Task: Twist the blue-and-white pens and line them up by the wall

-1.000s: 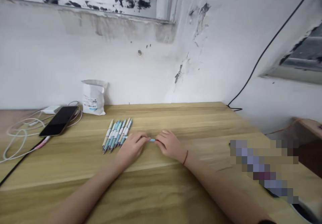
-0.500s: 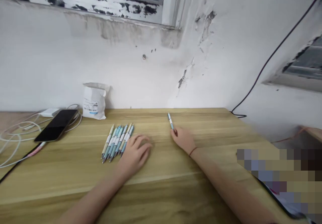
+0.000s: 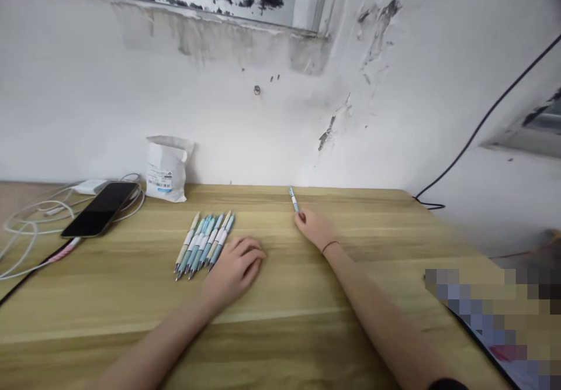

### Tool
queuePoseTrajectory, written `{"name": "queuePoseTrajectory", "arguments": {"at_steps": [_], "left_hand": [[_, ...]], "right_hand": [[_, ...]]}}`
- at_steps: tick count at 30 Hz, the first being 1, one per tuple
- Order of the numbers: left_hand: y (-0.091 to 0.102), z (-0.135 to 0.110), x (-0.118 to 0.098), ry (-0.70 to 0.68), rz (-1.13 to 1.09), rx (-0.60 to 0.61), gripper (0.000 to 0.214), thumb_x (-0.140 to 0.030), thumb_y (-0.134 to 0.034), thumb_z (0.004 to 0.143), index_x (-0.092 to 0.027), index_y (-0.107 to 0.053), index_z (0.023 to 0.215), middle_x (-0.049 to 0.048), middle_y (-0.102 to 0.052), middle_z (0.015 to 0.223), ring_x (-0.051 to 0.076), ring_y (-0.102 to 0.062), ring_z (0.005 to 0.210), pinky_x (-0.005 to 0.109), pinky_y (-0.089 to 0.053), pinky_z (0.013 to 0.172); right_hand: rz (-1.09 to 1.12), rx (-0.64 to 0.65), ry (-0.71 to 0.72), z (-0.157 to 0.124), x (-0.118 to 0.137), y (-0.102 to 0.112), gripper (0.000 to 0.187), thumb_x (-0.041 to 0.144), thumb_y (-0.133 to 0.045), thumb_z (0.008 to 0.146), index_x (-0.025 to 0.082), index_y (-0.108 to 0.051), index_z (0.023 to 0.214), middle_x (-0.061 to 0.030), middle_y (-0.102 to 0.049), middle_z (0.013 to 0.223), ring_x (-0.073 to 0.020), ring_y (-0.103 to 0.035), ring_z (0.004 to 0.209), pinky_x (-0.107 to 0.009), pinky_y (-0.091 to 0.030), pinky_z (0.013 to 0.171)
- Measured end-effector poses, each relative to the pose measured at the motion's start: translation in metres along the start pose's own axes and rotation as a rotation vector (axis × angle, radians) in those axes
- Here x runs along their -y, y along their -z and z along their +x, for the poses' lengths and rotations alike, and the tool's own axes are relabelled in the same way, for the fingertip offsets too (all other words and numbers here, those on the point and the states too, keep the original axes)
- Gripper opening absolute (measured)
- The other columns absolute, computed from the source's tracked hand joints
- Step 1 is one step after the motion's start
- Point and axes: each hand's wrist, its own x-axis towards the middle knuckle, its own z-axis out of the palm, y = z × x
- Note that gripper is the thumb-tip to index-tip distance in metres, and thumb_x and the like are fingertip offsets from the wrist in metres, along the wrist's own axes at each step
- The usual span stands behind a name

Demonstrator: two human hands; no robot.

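Note:
My right hand (image 3: 313, 230) rests its fingertips on the wooden table (image 3: 333, 314) and pinches a single white-and-blue pen (image 3: 293, 199), which points toward the far edge. My left hand (image 3: 235, 270) lies on the tabletop with curled fingers, holding nothing. It sits just right of the lower ends of several white-and-blue pens (image 3: 204, 245), which lie side by side, tips toward me. A gap of bare wood separates my two hands.
A black phone (image 3: 100, 217) lies left of the pens among white cables (image 3: 33, 223), near a white charger (image 3: 90, 187). A white paper bag (image 3: 165, 169) stands against the stained wall (image 3: 219, 115). A black cable (image 3: 482, 127) runs along the right wall. The lower right is pixelated.
My hands, together around the pen a second ago, have moved apart. The right hand carried the pen toward the far right. Over the last half second, little has moved except the view.

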Motion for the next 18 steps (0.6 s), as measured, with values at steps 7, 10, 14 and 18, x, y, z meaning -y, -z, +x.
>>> {"name": "queuePoseTrajectory", "arguments": {"at_steps": [7, 10, 14, 18], "left_hand": [[-0.0007, -0.0017, -0.0001, -0.013, 0.025, 0.020, 0.019, -0.019, -0.044, 0.089, -0.023, -0.060, 0.096, 0.0041, -0.059, 0.100, 0.019, -0.050, 0.099, 0.036, -0.040, 0.087], [-0.0006, -0.0022, -0.0003, -0.011, 0.029, 0.036, 0.019, -0.019, -0.043, 0.089, -0.023, -0.060, 0.096, 0.0039, -0.059, 0.100, 0.019, -0.049, 0.099, 0.036, -0.040, 0.087], [-0.0002, -0.0026, -0.0026, 0.004, 0.048, 0.052, 0.018, -0.020, -0.043, 0.089, -0.023, -0.060, 0.096, 0.0030, -0.060, 0.100, 0.019, -0.050, 0.100, 0.036, -0.040, 0.087], [0.0007, -0.0024, -0.0025, 0.023, 0.104, 0.000, 0.022, -0.019, -0.041, 0.089, -0.023, -0.058, 0.102, 0.0039, -0.059, 0.102, 0.019, -0.051, 0.099, 0.034, -0.041, 0.085]], "right_hand": [[0.012, -0.002, 0.032, -0.0034, -0.0025, 0.0001, 0.029, 0.034, -0.043, 0.087, 0.018, -0.056, 0.067, -0.0011, -0.056, 0.059, -0.0108, -0.041, 0.048, -0.026, -0.017, 0.049], [0.010, -0.005, 0.020, -0.0034, -0.0019, -0.0008, 0.028, 0.033, -0.043, 0.087, 0.018, -0.057, 0.068, -0.0014, -0.056, 0.059, -0.0110, -0.041, 0.049, -0.026, -0.017, 0.049], [0.011, -0.018, 0.039, -0.0030, -0.0019, -0.0036, 0.031, 0.036, -0.043, 0.087, 0.018, -0.056, 0.066, -0.0009, -0.055, 0.058, -0.0104, -0.040, 0.049, -0.026, -0.016, 0.049], [0.021, -0.016, 0.059, -0.0028, -0.0023, -0.0045, 0.032, 0.039, -0.043, 0.087, 0.018, -0.053, 0.065, 0.0008, -0.054, 0.057, -0.0096, -0.039, 0.049, -0.026, -0.016, 0.049]]}}
